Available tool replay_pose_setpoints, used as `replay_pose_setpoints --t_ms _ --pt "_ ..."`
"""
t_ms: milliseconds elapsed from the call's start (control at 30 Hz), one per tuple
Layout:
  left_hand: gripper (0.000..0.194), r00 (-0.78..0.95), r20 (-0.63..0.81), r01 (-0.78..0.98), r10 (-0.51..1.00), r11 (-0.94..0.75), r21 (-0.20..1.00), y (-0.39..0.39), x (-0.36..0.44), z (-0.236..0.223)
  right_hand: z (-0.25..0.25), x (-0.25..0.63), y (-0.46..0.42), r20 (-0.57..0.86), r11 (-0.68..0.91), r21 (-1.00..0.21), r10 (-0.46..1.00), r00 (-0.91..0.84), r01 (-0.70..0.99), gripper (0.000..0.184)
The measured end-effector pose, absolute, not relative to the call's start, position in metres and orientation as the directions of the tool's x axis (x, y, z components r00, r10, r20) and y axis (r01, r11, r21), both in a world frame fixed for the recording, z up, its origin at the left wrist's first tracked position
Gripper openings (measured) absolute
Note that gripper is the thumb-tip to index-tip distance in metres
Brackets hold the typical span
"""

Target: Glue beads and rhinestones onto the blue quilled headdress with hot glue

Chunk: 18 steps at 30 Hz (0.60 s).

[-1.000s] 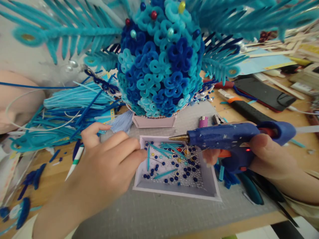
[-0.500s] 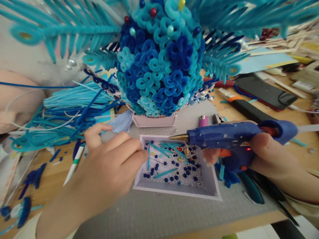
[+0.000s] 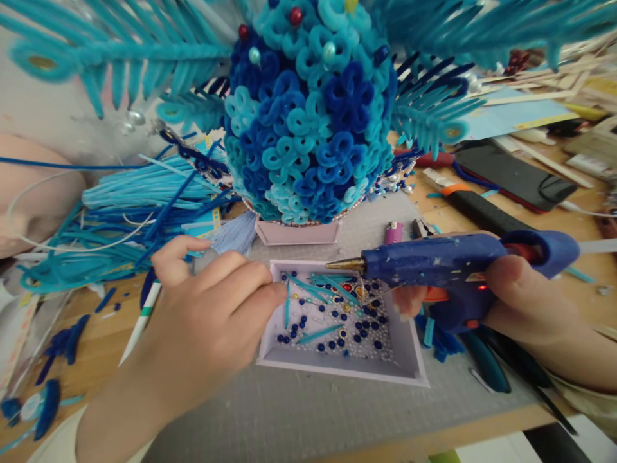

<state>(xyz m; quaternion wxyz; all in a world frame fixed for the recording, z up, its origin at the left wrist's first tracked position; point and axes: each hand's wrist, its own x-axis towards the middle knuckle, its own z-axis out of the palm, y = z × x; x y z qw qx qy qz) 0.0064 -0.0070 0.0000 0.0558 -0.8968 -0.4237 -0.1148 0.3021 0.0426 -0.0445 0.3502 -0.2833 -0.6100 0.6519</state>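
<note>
My left hand (image 3: 212,321) reaches into the left edge of a small lilac tray (image 3: 337,370), its fingertips pinched on a short teal pipe-cleaner piece (image 3: 287,307). The tray holds several blue beads, tiny pearls, gems and teal strips. My right hand (image 3: 520,315) grips a blue hot glue gun (image 3: 443,267). The gun lies level over the tray's far right side, its brass nozzle (image 3: 344,264) pointing left. Just behind the tray stands a ball of blue and teal pipe-cleaner loops (image 3: 308,116) on a lilac base (image 3: 299,233).
A grey mat (image 3: 299,411) lies under the tray. A pile of teal and blue pipe cleaners (image 3: 125,218) sits at the left, with a pen (image 3: 142,315) by my left hand. A lighter (image 3: 393,231), a black phone (image 3: 515,177) and wooden sticks (image 3: 535,96) are at the right.
My left hand has edged slightly further over the tray's left rim and the teal piece has shifted up a little. The glue gun has barely moved.
</note>
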Motion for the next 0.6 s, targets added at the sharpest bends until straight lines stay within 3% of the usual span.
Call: replay_pose_setpoints --t_ms 233,600 --pt "0.030 0.572 0.195 0.799 0.797 -0.595 0.088 -0.010 -0.008 0.009 -0.041 0.299 0.043 0.044 -0.023 -0.994 0.811 -0.583 -0.108 0.052" --pt "0.031 0.605 0.131 0.789 0.785 -0.614 0.033 -0.015 -0.010 0.009 -0.042 0.299 0.042 0.032 -0.036 -0.994 0.812 -0.582 -0.105 0.054"
